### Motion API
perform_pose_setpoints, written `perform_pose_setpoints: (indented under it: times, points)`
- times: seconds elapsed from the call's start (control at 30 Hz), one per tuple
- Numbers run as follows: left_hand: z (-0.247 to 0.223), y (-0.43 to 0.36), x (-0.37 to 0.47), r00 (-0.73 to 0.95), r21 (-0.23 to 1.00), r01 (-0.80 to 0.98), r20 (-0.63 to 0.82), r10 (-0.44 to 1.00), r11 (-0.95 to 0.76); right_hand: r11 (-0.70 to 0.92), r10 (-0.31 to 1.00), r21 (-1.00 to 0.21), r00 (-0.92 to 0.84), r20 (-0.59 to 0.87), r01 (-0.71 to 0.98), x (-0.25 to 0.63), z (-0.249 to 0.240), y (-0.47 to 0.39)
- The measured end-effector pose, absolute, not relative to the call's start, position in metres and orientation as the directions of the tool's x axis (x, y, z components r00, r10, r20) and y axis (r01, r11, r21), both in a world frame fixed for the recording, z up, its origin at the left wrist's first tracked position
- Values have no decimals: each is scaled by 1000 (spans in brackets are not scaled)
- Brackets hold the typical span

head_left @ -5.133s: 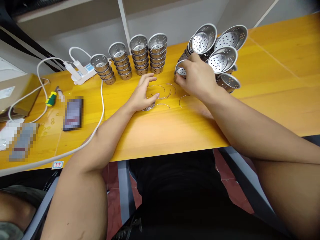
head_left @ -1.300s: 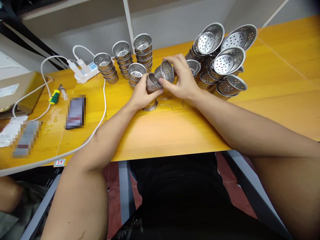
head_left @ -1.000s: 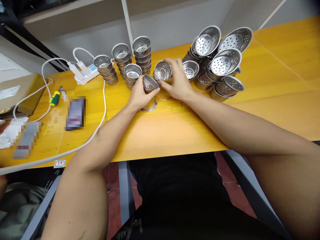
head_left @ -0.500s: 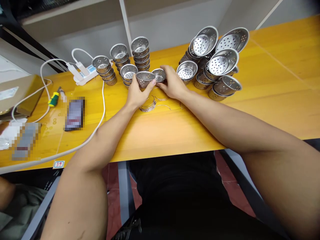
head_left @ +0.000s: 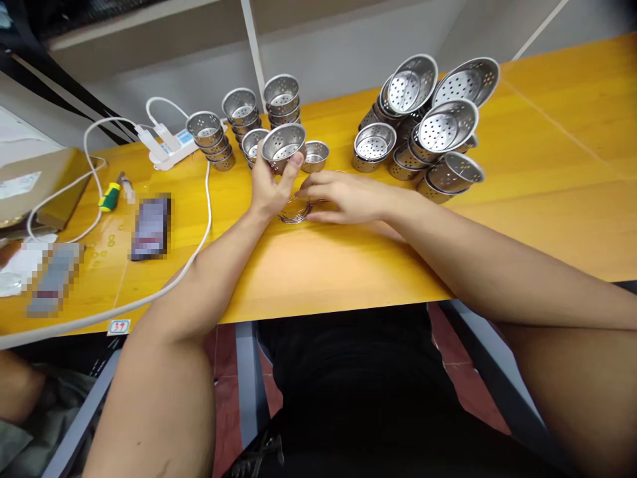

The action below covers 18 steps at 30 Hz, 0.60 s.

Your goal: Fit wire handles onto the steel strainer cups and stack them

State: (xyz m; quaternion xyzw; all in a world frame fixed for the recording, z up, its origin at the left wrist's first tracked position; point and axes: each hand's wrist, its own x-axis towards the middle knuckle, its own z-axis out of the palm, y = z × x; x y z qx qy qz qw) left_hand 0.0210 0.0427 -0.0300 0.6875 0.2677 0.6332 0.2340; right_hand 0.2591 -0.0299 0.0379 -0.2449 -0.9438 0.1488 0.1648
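My left hand (head_left: 271, 189) grips a perforated metal cup (head_left: 283, 147), thumb on its near side, raised above the table with its mouth tilted toward me. My right hand (head_left: 346, 194) reaches in from the right, fingers spread, at a small pile of thin wire rings (head_left: 294, 214). Its fingertips partly hide the rings, and whether they touch one is unclear. Just behind that hand a smaller perforated cup (head_left: 316, 157) stands upright on the table.
Stacks of perforated cups (head_left: 283, 98) stand at the back, and more lean in a cluster (head_left: 440, 129) at right. On the left are a power strip (head_left: 174, 149) with white cables, a screwdriver (head_left: 110, 196), a phone (head_left: 150, 228) and a cardboard box (head_left: 44, 189). Another person's arm shows at lower left.
My right hand has let go of the small cup, which stays on the table, and moved nearer to me over the wire rings. My left hand has raised and tilted its cup.
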Motion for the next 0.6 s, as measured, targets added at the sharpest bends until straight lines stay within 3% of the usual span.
perform_pose_setpoints:
  times: [0.07,0.27,0.6]
  points:
    - [-33,46,20,58,668,36,741,669,-743,860,466,-335,-861,204,386,253,30,-30]
    - [-31,42,22,27,682,88,727,686,-726,854,508,-249,-835,211,457,237,17,-31]
    - [-24,41,19,114,605,311,741,661,-733,799,596,-188,-794,116,572,231,30,-47]
